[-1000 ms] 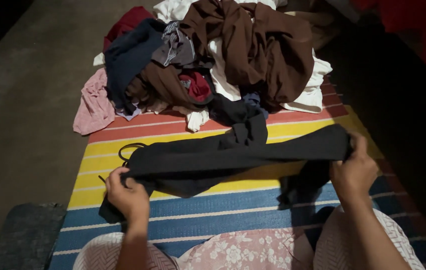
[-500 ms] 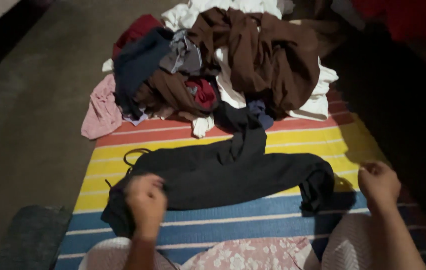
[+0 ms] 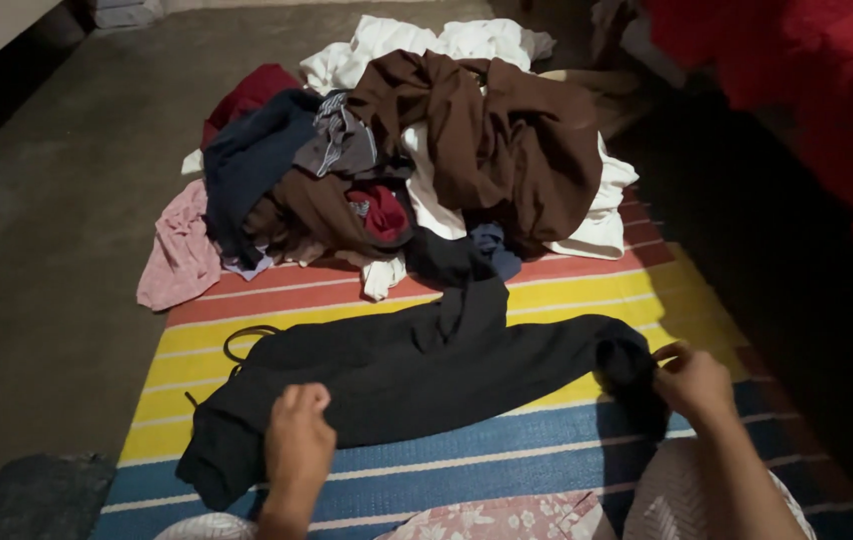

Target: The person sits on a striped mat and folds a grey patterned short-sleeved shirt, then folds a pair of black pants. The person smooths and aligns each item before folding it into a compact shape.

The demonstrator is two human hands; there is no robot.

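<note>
Folding black pants (image 3: 417,375) on a striped mat (image 3: 637,300), with both hands low in view. Left hand (image 3: 297,440) curled on the near edge of the pants, close to the waist end (fingers bent, seems to pinch the cloth, hard to be sure). Right hand (image 3: 692,380) closed on the leg end, pinching the dark cloth at the far right. Pants lying long across the yellow and blue stripes, a black cord (image 3: 247,340) looped at the waist. Behind them, a big pile of clothes (image 3: 417,160) with a brown piece on top, white and pink ones around.

To do this fold well: keep both grips firm, pull the cloth flat and tight first, line up the edges, and smooth out bumps. Best to tuck the cord in too, and stay off the pile.
</note>
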